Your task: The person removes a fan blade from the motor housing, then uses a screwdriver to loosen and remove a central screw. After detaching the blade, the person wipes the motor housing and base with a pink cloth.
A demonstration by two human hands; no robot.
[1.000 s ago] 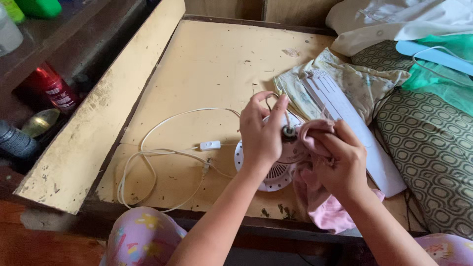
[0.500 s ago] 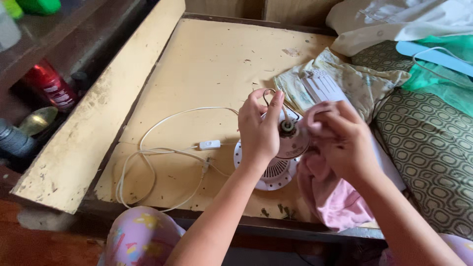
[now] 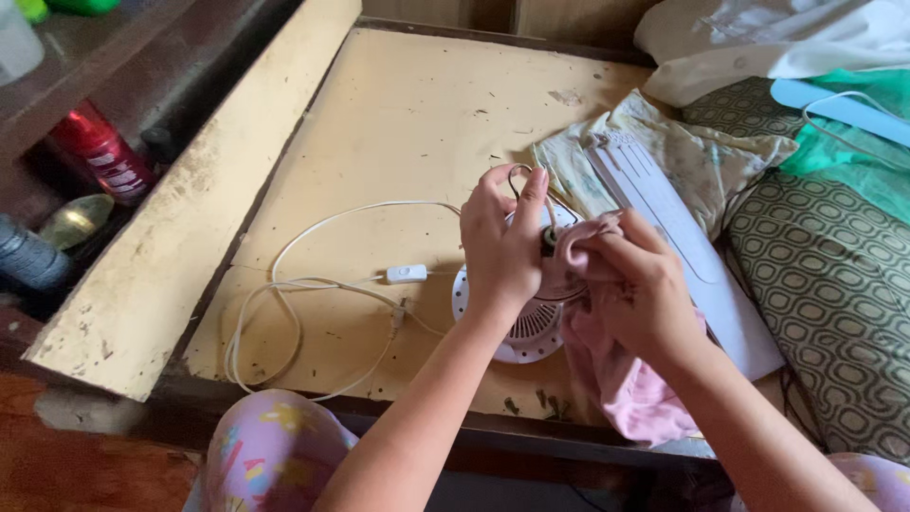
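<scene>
Hands are working in the middle of the frame: the left hand (image 3: 500,248) is gripping the round white fan part (image 3: 517,334) on the tabletop (image 3: 398,114), the right hand (image 3: 637,292) is pressing a soft pink cloth (image 3: 626,389) on it. Plastic looks light and breakable, so holding the rim seems safest.

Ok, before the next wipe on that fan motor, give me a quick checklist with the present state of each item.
1. Left hand steadies the white fan motor housing: ok, fingers wrap around its top.
2. Right hand has the pink cloth: ok, bunched in the fingers and pressed against the hub.
3. Housing sits on the yellow board: ok, it rests flat.
4. White cord clear of both hands: ok, it loops to the left, inline switch lying on the board.
5. Cord unplugged: cannot tell, no plug in view.
6. White fan blade out of the way: ok, it lies to the right, on the patterned cloth.
</scene>
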